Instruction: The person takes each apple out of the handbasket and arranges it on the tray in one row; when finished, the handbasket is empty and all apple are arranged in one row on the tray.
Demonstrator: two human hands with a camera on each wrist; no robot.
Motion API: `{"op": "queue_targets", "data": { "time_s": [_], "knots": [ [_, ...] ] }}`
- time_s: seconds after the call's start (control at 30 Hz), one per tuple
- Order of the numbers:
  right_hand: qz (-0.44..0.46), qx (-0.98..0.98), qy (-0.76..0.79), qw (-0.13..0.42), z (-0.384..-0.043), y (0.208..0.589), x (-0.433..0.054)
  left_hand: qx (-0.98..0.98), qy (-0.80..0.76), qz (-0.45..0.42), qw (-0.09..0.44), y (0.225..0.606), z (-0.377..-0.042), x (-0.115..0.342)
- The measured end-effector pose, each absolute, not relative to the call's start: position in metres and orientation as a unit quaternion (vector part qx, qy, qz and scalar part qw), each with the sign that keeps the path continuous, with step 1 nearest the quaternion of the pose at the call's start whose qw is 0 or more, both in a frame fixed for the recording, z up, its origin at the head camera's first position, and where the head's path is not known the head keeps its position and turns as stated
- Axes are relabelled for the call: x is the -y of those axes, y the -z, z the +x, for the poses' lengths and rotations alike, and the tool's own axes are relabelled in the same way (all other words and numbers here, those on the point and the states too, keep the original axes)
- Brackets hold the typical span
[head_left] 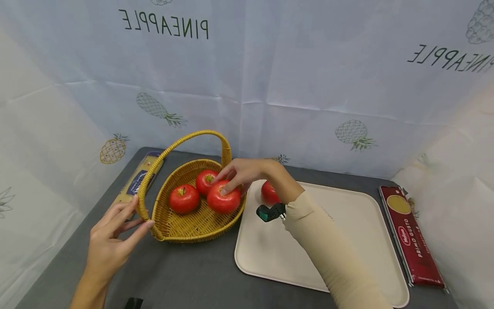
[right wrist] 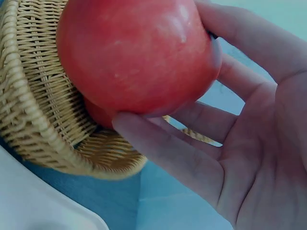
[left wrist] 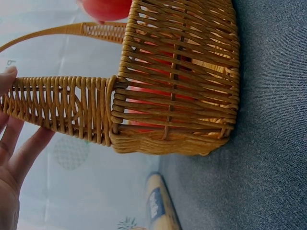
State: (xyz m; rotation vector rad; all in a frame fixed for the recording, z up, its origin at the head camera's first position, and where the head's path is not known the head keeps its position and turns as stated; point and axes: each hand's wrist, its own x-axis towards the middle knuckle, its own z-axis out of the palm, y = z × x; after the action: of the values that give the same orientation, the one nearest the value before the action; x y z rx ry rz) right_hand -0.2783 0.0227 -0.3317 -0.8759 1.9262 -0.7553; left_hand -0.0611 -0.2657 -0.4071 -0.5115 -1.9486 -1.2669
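Note:
My right hand (head_left: 247, 171) grips a red apple (head_left: 224, 198) over the right side of a yellow wicker basket (head_left: 193, 237). In the right wrist view, thumb and fingers close around the held apple (right wrist: 139, 52), above the basket's rim (right wrist: 48, 129). Two more red apples, one at the left (head_left: 184, 198) and one behind (head_left: 206, 181), sit inside the basket. My left hand (head_left: 113, 236) pinches the lower left part of the basket's handle (head_left: 142, 193); the left wrist view shows thumb and fingers on either side of the woven handle (left wrist: 62, 103).
Right of the basket lies a beige tray (head_left: 285, 257) with another red apple (head_left: 269, 194) on it, partly hidden by my right wrist. A red spaghetti pack (head_left: 411, 240) lies beyond the tray's right edge. Behind the handle is a yellow pasta pack (head_left: 137, 178). A printed cloth hangs behind.

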Motion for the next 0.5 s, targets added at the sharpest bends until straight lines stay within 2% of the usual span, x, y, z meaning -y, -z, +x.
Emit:
{"op": "queue_targets", "data": {
  "time_s": [0.5],
  "knots": [
    [-0.333, -0.791, 0.343, 0.381, -0.275, 0.301, -0.085, 0.761, 0.494, -0.197, 0.371, 0.407, -0.061, 0.267]
  ]
}}
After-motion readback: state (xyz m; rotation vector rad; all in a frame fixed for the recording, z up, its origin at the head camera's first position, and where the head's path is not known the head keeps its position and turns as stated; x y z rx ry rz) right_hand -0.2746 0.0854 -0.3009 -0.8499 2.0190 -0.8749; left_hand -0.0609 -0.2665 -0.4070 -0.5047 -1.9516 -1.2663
